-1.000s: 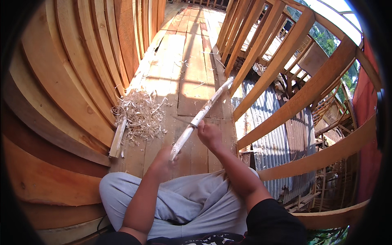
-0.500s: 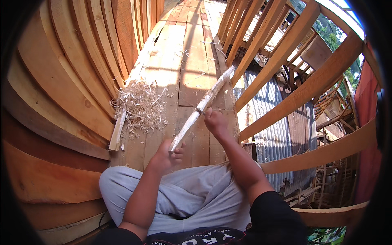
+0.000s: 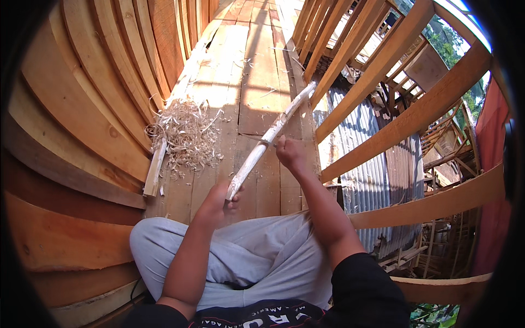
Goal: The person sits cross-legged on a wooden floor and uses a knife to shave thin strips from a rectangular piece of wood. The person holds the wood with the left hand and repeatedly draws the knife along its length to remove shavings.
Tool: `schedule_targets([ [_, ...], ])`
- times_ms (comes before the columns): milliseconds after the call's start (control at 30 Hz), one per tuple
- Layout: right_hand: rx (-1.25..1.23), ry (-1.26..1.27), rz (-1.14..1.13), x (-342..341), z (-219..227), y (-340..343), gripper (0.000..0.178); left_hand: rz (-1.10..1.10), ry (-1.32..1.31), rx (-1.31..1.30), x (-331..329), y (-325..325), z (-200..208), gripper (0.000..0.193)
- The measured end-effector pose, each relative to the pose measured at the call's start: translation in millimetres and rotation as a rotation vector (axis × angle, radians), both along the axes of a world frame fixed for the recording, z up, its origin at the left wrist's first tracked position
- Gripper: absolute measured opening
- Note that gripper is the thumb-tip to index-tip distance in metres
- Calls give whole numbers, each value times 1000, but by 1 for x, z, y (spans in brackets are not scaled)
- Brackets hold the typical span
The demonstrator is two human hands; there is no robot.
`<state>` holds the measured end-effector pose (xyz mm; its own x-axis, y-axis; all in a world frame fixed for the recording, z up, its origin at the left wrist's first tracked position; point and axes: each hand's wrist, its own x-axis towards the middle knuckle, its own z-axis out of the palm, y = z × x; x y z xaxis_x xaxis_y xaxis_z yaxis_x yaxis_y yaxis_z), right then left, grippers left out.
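A long, pale, peeled stick slants away from me, its far end against the foot of the right-hand railing. My left hand is closed round its near end, above my crossed legs. With fingers closed, my right hand grips a knife whose handle is hidden in the fist. The thin knife blade lies across the stick at about its middle, pointing left. To the left, a heap of curled wood shavings covers part of the plank floor.
Upright boards form a wall close on my left. A short wood piece lies by the shavings. Slanting wooden railing bars stand on my right, with a corrugated metal roof below and beyond them. Sunlight falls on the far planks.
The view has shifted slightly. Knife and right hand have moved a little up the picture; the knife blade now shows more plainly across the stick. The left hand keeps its hold.
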<state>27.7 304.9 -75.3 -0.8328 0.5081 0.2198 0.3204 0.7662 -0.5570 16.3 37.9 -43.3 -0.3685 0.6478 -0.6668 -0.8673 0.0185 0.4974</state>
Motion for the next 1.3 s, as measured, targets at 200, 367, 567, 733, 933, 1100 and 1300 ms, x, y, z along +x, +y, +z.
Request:
schedule_targets([
  [200, 145, -200, 27, 15, 8, -46, 58, -73, 622, -540, -2, -8, -19, 47],
  [367, 78, -62, -147, 3, 5, -23, 56, -56, 659, -550, -3, -2, -10, 52],
  [567, 176, -130, -38, 8, 2, -33, 56, -72, 715, -559, -8, 2, -6, 55],
  [733, 207, -205, 100, 17, 10, -75, 54, -43, 783, -648, -13, 3, -14, 55],
  [933, 206, -52, -7, 4, 2, -49, 54, -67, 696, -535, -11, 7, -5, 54],
  [1100, 207, -6, 0, 12, 6, -45, 55, -72, 708, -565, -6, 0, -3, 52],
  [1300, 248, -217, 108, 23, 17, -85, 56, -113, 880, -730, -13, 1, -6, 55],
])
